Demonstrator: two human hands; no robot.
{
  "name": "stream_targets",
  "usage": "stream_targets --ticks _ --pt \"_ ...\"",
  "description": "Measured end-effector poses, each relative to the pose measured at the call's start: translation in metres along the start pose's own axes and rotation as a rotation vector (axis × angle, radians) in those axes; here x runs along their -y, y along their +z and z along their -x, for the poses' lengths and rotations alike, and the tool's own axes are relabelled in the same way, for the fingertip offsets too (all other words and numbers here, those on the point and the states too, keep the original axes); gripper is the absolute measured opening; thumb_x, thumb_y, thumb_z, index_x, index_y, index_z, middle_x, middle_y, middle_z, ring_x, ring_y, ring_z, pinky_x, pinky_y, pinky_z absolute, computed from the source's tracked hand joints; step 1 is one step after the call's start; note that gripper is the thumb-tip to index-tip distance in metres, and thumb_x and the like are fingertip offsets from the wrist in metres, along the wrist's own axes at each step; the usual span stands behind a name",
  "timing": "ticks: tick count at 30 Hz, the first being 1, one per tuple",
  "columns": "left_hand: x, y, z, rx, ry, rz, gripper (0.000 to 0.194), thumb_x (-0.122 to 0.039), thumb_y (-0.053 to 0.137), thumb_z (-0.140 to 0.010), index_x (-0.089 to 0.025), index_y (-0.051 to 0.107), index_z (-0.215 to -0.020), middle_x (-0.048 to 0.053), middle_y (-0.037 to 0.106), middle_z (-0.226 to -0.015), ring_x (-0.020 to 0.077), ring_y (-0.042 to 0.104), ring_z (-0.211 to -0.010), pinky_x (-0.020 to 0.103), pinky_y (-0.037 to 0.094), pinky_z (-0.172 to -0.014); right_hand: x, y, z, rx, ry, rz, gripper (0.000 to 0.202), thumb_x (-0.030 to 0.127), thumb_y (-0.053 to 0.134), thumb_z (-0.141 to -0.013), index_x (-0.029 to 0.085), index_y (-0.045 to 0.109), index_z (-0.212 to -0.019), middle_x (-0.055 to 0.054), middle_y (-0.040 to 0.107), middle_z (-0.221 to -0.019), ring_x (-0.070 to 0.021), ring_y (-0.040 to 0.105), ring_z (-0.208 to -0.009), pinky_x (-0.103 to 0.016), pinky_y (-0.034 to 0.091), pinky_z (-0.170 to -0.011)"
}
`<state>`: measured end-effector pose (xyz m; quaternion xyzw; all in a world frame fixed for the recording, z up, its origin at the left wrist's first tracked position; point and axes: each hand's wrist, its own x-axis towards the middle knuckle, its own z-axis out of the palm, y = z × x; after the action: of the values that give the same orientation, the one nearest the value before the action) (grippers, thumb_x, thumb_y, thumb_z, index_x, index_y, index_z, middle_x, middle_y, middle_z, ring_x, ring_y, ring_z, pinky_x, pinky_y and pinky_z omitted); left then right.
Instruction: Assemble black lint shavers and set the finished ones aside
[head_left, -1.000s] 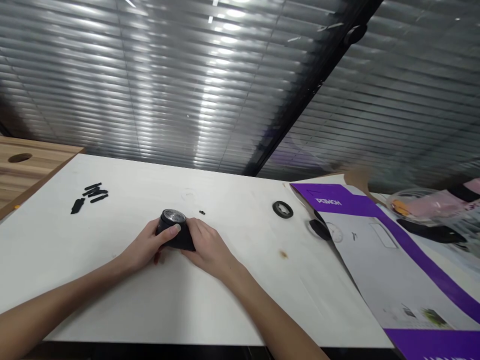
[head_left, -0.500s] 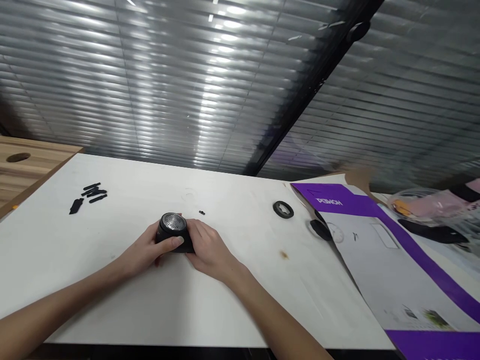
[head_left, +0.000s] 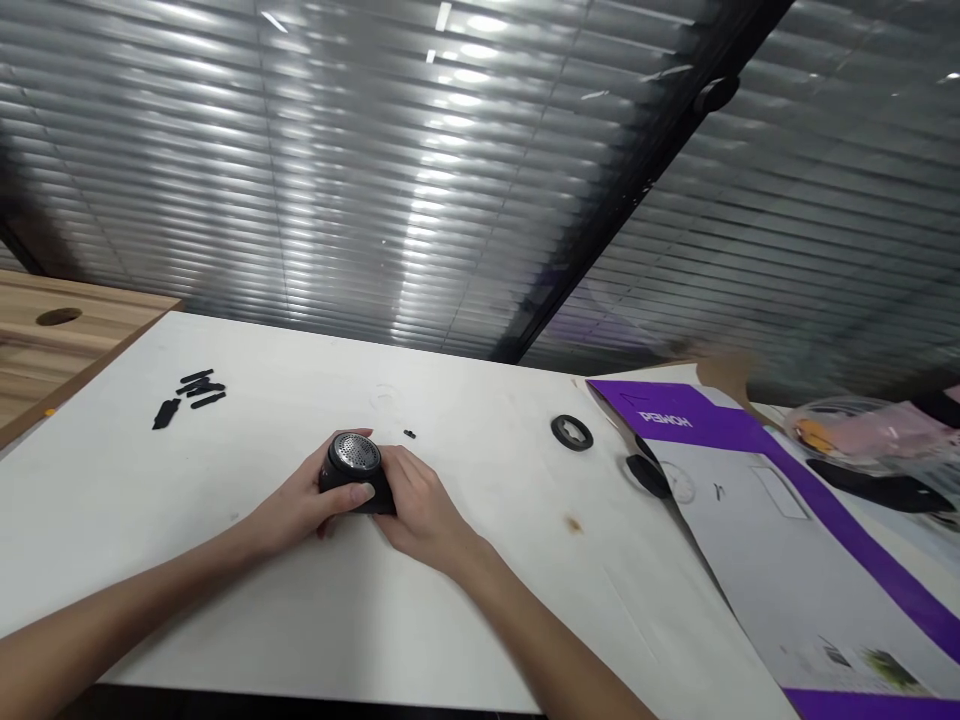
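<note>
Device, black and compact with a round, perforated metal disc on top, sits between two bare hands, left of centre in my head-camera view; I see it over a white table, though I cannot tell whether its base touches the surface. The left hand grips it from the left, thumb laid across the front below the disc and a fingertip showing behind the top; the right hand closes around the right side, fingers curled, their tips hidden from me.

Just beyond the hands lies a tiny black part; far to the left, well apart from the hands, I make out a small heap of dark strips, with a wider black piece just beside it. To the right a black ring lies flat, with a brown stain nearer the camera; past the ring, a rounded black object sits at the edge of a purple-and-white sheet. At the far right I see clear plastic around something pink, and a long black item just in front; slatted blinds fill the upper view, and a wooden surface with a dark oval hole borders the left.
</note>
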<state>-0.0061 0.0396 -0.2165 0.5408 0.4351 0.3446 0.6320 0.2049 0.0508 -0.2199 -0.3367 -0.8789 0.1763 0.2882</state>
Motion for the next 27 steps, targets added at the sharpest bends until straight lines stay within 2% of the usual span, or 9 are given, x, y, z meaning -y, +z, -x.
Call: stream_targets --ticks 3,6,8,10,13,17,23,27 --pt "-0.002 -0.001 -0.005 0.033 0.056 0.021 0.079 -0.069 0.073 -0.083 -0.020 0.054 -0.142 -0.006 0.050 -0.065 0.0121 0.044 -0.050 0.024 0.040 -0.045 0.001 0.005 -0.002 -0.066 0.016 -0.028 0.057 0.009 0.058 -0.085 0.023 0.048 -0.139 -0.014 0.069 -0.126 -0.0318 0.068 -0.115 -0.049 0.060 -0.094" --pt "-0.003 -0.001 -0.009 0.053 0.080 0.071 0.072 -0.084 0.061 -0.081 -0.017 0.063 -0.107 -0.006 0.044 -0.055 0.0121 0.041 -0.045 0.024 0.038 -0.041 0.005 0.006 -0.004 -0.107 0.097 -0.150 0.059 0.014 0.064 -0.088 0.026 0.045 -0.142 -0.012 0.067 -0.131 -0.0303 0.066 -0.118 -0.049 0.058 -0.099" --pt "-0.003 -0.003 -0.012 0.078 0.091 0.100 0.072 -0.090 0.052 -0.081 -0.019 0.060 -0.086 -0.005 0.045 -0.050 0.0125 0.042 -0.043 0.026 0.041 -0.042 0.007 0.004 -0.006 -0.103 0.202 -0.301 0.054 0.020 0.069 -0.089 0.026 0.046 -0.138 -0.010 0.065 -0.128 -0.0284 0.066 -0.116 -0.046 0.058 -0.097" --pt "-0.002 -0.005 -0.014 0.114 0.092 0.105 0.072 -0.091 0.047 -0.084 -0.020 0.056 -0.073 -0.002 0.048 -0.050 0.0128 0.045 -0.042 0.028 0.045 -0.045 0.008 0.002 -0.008 -0.102 0.310 -0.423 0.049 0.027 0.074 -0.088 0.026 0.049 -0.130 -0.009 0.062 -0.123 -0.0265 0.065 -0.113 -0.043 0.059 -0.093" --pt "-0.004 -0.007 -0.017 0.114 0.049 0.102 0.069 -0.084 0.053 -0.087 -0.021 0.048 -0.058 -0.002 0.046 -0.049 0.0122 0.047 -0.041 0.028 0.047 -0.046 0.006 0.001 -0.012 -0.130 0.385 -0.475 0.046 0.040 0.079 -0.085 0.025 0.056 -0.122 -0.008 0.057 -0.121 -0.0258 0.062 -0.114 -0.042 0.057 -0.096" --pt "-0.006 -0.009 -0.021 0.028 0.008 0.179 0.063 -0.075 0.068 -0.084 -0.020 0.049 -0.060 -0.003 0.047 -0.054 0.0123 0.049 -0.046 0.027 0.047 -0.047 0.003 0.002 -0.016 -0.142 0.401 -0.509 0.043 0.049 0.078 -0.087 0.025 0.064 -0.119 -0.006 0.060 -0.113 -0.0256 0.062 -0.108 -0.043 0.055 -0.098" --pt "-0.005 -0.010 -0.022 0.045 -0.015 0.264 0.064 -0.078 0.070 -0.080 -0.020 0.049 -0.062 -0.002 0.048 -0.054 0.0125 0.047 -0.047 0.028 0.047 -0.047 0.002 -0.001 -0.017 -0.098 0.398 -0.480 0.037 0.050 0.078 -0.088 0.023 0.069 -0.112 -0.006 0.064 -0.106 -0.0244 0.063 -0.097 -0.040 0.056 -0.089" --pt "-0.004 -0.009 -0.021 -0.009 -0.050 0.250 0.063 -0.075 0.072 -0.081 -0.021 0.048 -0.059 -0.005 0.042 -0.049 0.0116 0.044 -0.044 0.027 0.044 -0.046 0.002 -0.001 -0.017 -0.090 0.392 -0.444 0.038 0.048 0.081 -0.084 0.022 0.071 -0.111 -0.005 0.067 -0.099 -0.0237 0.065 -0.090 -0.039 0.057 -0.083"
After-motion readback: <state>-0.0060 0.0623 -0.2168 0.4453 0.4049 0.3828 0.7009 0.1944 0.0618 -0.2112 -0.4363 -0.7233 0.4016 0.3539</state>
